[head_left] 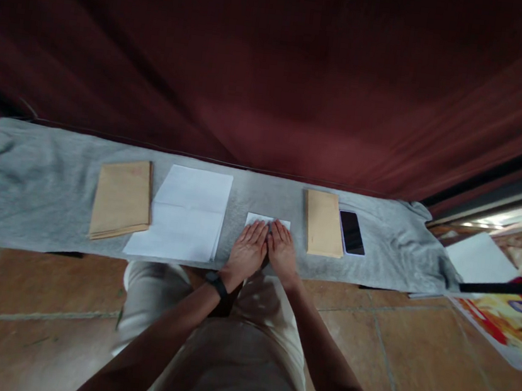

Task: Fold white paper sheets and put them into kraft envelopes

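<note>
Folded white paper (pixel 267 221) lies on the grey cloth (pixel 42 194), mostly hidden under both hands; only its far edge and corners show. Left hand (pixel 248 249) flat, palm down, fingers straight and close together, pressing on the folded white paper. Right hand (pixel 282 251) same posture, touching the left hand along the inner edge, also flat on that paper. Neither hand pinches anything. Black wristband (pixel 216 284) on the left wrist.

Relative to the folded white paper: stack of white sheets (pixel 185 215) just to its left, one fold line across it; tan envelope pile (pixel 122 199) further left, beside that stack. Second tan envelope (pixel 323 223) near its right, with a dark-screen phone (pixel 351 232) touching or nearly touching that envelope's right edge; cannot tell which. Dark red curtain (pixel 277 64) hangs behind. Tiled floor (pixel 27 319) is on the near side, under the person's knees. Another white sheet (pixel 482 257) lies well off to the right, past the cloth's end.
</note>
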### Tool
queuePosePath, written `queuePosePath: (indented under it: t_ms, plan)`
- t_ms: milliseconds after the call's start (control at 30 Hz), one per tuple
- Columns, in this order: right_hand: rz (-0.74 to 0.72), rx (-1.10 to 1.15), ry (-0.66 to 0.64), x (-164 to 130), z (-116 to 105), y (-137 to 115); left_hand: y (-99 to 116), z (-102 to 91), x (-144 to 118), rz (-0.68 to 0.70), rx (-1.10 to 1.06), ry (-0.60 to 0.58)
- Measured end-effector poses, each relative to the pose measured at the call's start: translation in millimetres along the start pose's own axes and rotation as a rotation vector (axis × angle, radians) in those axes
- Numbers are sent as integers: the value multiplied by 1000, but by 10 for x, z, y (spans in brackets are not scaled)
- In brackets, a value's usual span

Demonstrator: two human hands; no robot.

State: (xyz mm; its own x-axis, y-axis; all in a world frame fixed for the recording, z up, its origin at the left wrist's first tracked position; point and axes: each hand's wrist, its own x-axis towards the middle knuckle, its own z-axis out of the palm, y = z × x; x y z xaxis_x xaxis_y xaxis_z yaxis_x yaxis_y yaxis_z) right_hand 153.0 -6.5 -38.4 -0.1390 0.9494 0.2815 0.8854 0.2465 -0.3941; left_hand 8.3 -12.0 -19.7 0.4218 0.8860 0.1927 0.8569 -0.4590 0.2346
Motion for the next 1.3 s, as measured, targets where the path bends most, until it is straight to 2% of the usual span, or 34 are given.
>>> queuePosePath:
  t_ms: [200,500,700,900,1100,1300]
  plan:
    - [7,-93,-35,-32,47,11,-88,76,201,-31,2,-53]
    - [52,-121,5,-60,57,5,-127,152,173,-36,11,-43]
    - [100,-134,58,-141,29,97,-121,159,167,-57,9,-23]
    - [99,-64,82,-102,-8,117,-102,145,174,-62,11,-26]
    - [-6,-10,-24,78,23,-55,-131,143,162,-26,26,-61]
    - [31,-86,-76,106,13,-62,-117,137,167,-49,23,-68]
